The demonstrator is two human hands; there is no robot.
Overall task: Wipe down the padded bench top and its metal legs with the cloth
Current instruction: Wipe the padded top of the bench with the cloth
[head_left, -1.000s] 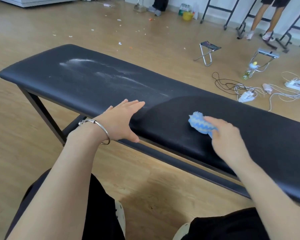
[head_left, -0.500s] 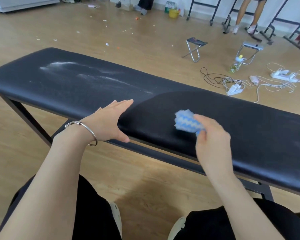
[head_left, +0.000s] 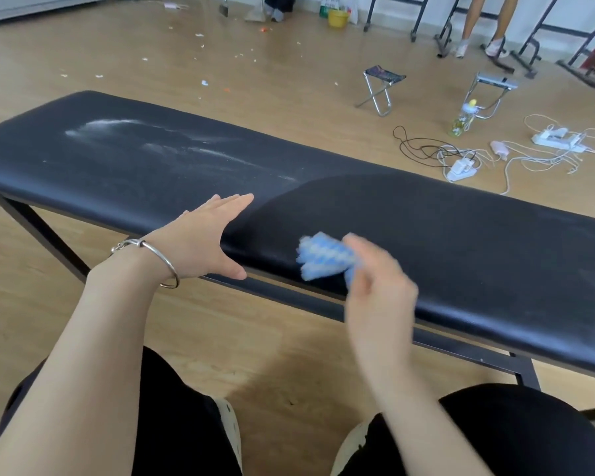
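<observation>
A long black padded bench top [head_left: 426,235] runs across the view on a black metal frame, with one leg [head_left: 49,235] at the left. White dusty streaks [head_left: 172,142] cover its left half; the right half looks darker and cleaner. My right hand [head_left: 375,283] grips a blue and white cloth [head_left: 323,257] at the bench's near edge, blurred by motion. With straight fingers, my left hand [head_left: 203,242] rests flat on the near edge, just left of the cloth. A metal bangle circles that wrist.
Beyond the bench, the wooden floor holds a small folding stool [head_left: 380,87], a bottle [head_left: 462,120], tangled cables with power strips [head_left: 461,166] and scattered scraps. Metal racks and a person's legs [head_left: 481,25] stand at the back right. My knees are below the bench.
My right hand has dragged the cloth leftward and toward the near edge of the bench. My left hand has stayed pressed at the edge. The view shifted slightly.
</observation>
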